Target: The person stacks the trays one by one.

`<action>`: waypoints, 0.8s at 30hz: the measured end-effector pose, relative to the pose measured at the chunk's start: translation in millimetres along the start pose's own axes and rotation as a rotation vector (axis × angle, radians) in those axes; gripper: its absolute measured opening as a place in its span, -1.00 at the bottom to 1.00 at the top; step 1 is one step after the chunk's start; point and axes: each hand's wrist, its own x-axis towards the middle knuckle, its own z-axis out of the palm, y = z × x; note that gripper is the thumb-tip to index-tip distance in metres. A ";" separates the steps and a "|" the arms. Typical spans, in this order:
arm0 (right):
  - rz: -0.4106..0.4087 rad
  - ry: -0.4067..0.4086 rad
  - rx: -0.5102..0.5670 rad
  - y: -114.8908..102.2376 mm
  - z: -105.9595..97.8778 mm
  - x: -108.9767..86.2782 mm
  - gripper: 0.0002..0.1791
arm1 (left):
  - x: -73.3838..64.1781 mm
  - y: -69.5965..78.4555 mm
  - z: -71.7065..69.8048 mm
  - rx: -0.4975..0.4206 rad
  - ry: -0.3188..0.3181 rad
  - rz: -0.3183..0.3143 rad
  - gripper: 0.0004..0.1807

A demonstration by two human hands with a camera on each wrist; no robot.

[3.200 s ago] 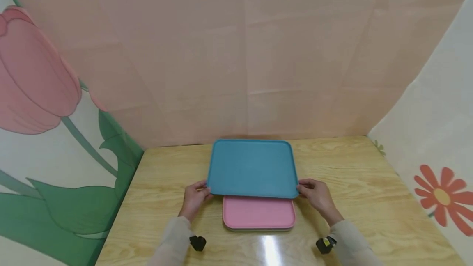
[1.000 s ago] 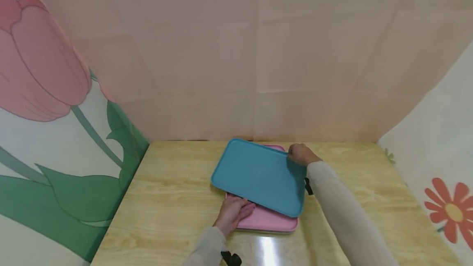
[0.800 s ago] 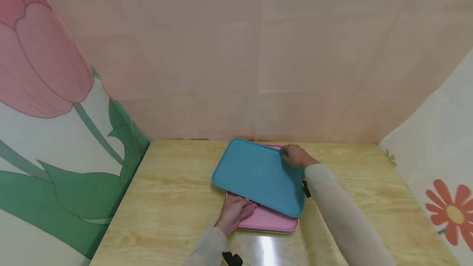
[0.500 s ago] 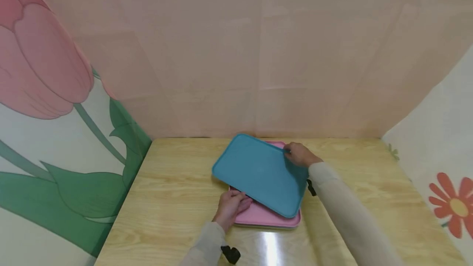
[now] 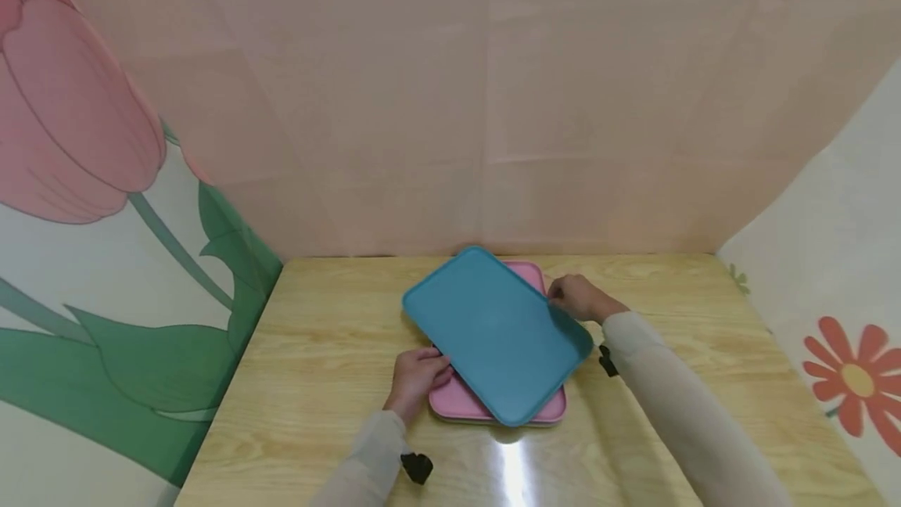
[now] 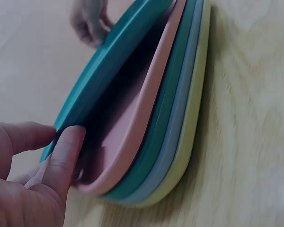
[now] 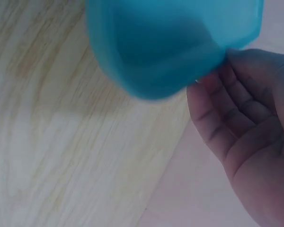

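Observation:
A blue rectangular tray [image 5: 493, 327] lies diagonally across a pink tray [image 5: 457, 401], tilted so that a gap shows between them in the left wrist view. Thumb and finger of my left hand [image 5: 418, 374] pinch its left edge. My right hand [image 5: 579, 297] grips the far right edge, thumb on one side and fingers on the other, as the right wrist view shows. Below the pink tray are stacked a green tray [image 6: 167, 97], a greyish-blue tray [image 6: 181, 99] and a yellow tray [image 6: 196, 99].
The stack stands on a wood-grain table [image 5: 317, 319]. A plain pinkish backdrop [image 5: 352, 139] rises at the table's far edge. Flower-printed panels flank it, with a tulip [image 5: 84, 100] on the left and a red flower [image 5: 855, 378] on the right.
The blue tray has turned clockwise from square to diagonal. My right hand has shifted from its near right corner to the far right edge; my left hand has lately moved slightly left.

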 end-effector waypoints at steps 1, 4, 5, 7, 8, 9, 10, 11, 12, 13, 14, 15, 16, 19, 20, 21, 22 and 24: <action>0.013 -0.017 0.031 0.2 0.0 -0.9 -0.86 | 0.7 1.2 -2.3 0.012 0.003 0.006 -0.61; 0.036 -0.065 0.133 1.0 0.4 -4.1 -0.87 | 2.7 3.1 -8.8 0.047 0.009 0.008 -0.59; 0.042 -0.078 0.169 1.6 0.6 -5.1 -0.86 | 3.3 3.7 -10.4 0.057 0.011 0.007 -0.58; 0.043 -0.089 0.235 2.8 1.9 -6.7 -0.87 | 4.9 4.2 -13.5 0.072 0.013 0.007 -0.56; 0.040 -0.088 0.264 3.6 3.2 -7.1 -0.87 | 5.8 4.3 -14.5 0.073 0.012 0.006 -0.55; 0.037 -0.084 0.292 4.2 4.6 -7.5 -0.86 | 6.7 4.5 -15.2 0.074 0.010 0.007 -0.54; 0.043 -0.078 0.325 4.1 7.1 -7.2 -0.85 | 6.6 5.0 -16.2 0.073 0.008 0.009 -0.54; 0.047 -0.066 0.350 4.0 9.7 -7.2 -0.83 | 6.3 5.8 -16.8 0.072 0.007 0.010 -0.55; 0.054 -0.049 0.371 4.1 12.5 -6.9 -0.81 | 4.9 7.8 -16.7 0.075 0.004 0.011 -0.56; 0.060 -0.034 0.389 4.2 15.0 -6.9 -0.80 | 1.6 11.8 -15.7 0.077 0.000 0.013 -0.56; 0.069 -0.021 0.400 4.3 17.4 -7.4 -0.79 | -2.4 16.2 -14.4 0.079 -0.002 0.018 -0.56; 0.084 -0.010 0.414 4.0 19.4 -8.4 -0.79 | -6.3 20.4 -13.1 0.083 -0.006 0.028 -0.57; 0.094 -0.002 0.429 5.4 22.0 -9.3 -0.79 | -6.6 20.2 -12.8 0.088 -0.004 0.031 -0.57; 0.120 0.010 0.455 7.3 26.7 -14.1 -0.80 | -4.2 19.1 -14.2 0.101 0.005 0.050 -0.56; 0.127 0.013 0.467 7.4 27.9 -15.7 -0.80 | -0.5 16.8 -15.9 0.108 0.010 0.056 -0.55; 0.128 0.015 0.481 7.3 28.9 -17.1 -0.80 | 4.2 14.5 -17.8 0.117 0.016 0.058 -0.55; 0.123 0.022 0.487 7.6 30.1 -18.2 -0.80 | 9.1 13.1 -19.8 0.128 0.021 0.058 -0.55; 0.132 0.041 0.505 4.9 31.8 -20.3 -0.81 | 12.6 19.6 -22.0 0.154 0.020 0.066 -0.56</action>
